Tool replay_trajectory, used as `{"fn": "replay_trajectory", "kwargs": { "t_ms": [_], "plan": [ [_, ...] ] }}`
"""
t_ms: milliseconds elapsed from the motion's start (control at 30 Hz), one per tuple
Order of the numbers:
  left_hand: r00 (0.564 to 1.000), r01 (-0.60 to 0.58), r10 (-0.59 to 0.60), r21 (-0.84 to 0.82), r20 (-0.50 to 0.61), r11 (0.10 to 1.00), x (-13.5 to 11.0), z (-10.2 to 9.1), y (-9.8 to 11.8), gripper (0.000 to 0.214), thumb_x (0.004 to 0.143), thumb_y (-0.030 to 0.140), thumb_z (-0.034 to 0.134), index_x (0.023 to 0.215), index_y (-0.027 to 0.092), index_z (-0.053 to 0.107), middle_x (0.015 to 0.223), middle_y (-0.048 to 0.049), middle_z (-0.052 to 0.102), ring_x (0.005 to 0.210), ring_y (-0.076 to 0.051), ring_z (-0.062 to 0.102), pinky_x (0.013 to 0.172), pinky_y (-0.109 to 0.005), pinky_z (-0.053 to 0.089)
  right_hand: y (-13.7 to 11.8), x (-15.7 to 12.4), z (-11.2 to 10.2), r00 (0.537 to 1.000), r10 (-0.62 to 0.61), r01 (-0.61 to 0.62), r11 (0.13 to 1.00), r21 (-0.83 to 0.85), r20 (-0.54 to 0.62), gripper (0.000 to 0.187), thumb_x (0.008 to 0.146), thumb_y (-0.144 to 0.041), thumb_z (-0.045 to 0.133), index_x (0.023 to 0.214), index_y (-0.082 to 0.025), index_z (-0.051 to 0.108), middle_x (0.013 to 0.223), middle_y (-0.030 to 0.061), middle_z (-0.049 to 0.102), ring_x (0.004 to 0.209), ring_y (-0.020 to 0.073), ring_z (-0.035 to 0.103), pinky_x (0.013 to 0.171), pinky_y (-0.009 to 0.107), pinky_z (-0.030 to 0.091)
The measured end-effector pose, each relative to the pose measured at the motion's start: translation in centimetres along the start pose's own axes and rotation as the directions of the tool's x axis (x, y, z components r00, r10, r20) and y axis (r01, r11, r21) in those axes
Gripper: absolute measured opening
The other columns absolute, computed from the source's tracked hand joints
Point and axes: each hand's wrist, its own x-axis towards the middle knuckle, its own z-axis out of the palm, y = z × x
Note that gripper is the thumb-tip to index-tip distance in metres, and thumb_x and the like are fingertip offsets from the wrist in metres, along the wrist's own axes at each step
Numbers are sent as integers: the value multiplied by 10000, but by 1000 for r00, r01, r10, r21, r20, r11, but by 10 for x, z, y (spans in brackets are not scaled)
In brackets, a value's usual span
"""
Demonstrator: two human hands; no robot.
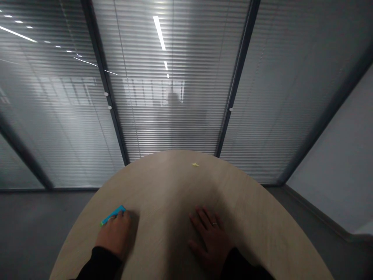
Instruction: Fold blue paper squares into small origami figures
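On the left of the round table my left hand (114, 232) is closed over a slim blue bar-shaped object (114, 214) with a bright green end. Its kind I cannot make out, since my fingers cover part of it. Lying palm down on the tabletop, my right hand (210, 237) has its fingers spread, holds nothing and wears a ring. Far ahead of it, close to the table's far edge, is a small yellow star-shaped piece (195, 165).
The round wooden table (157, 186) reaches almost to a glass partition with blinds (175, 128) and dark frame posts. A pale wall (344, 167) stands to the right. Grey floor (37, 229) shows beside the table. My shadow falls across the tabletop.
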Motion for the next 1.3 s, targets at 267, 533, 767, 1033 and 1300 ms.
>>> {"fn": "replay_trajectory", "kwargs": {
  "t_ms": [267,533,767,1033,1300],
  "plan": [
    [999,40,-40,33,-4,999,7,1,-8,327,952,87,345,929,119,669,870,-156,754,848,-303,736,697,-387,545,1,-1,2,1000,-11,11,1000,7,-18,731,886,-694,400,1500,-307,315,1586,106,222,1447,388,186,1119,677,112],
    [997,-26,28,36,-74,999,3,-1,-6,335,939,107,359,913,140,691,857,-145,757,803,-323,736,667,-403,546,4,0,7,998,-31,31,999,8,-57,731,881,-689,420,1497,-306,326,1582,112,238,1442,400,195,1109,687,125],
    [894,-339,238,-225,-380,914,4,0,8,273,956,295,470,973,209,729,993,-88,755,955,-286,687,825,-409,545,2,-1,1,999,-23,25,999,41,-37,738,875,-673,447,1496,-290,334,1579,108,263,1440,400,207,1118,676,115],
    [597,-777,371,-395,-711,490,11,-3,62,205,958,300,550,922,239,742,1032,-64,735,1040,-237,613,882,-381,521,-4,4,4,935,37,100,927,361,-354,685,845,-417,574,1460,-191,374,1069,111,703,983,271,659,916,465,495],
    [470,-867,400,-326,-787,377,6,18,83,140,905,232,636,854,291,753,1037,-50,712,1060,-248,585,860,-387,526,-22,-5,0,863,114,203,814,545,-492,241,862,-311,591,1073,-261,696,898,50,772,749,212,734,718,341,591]
  ]
}}
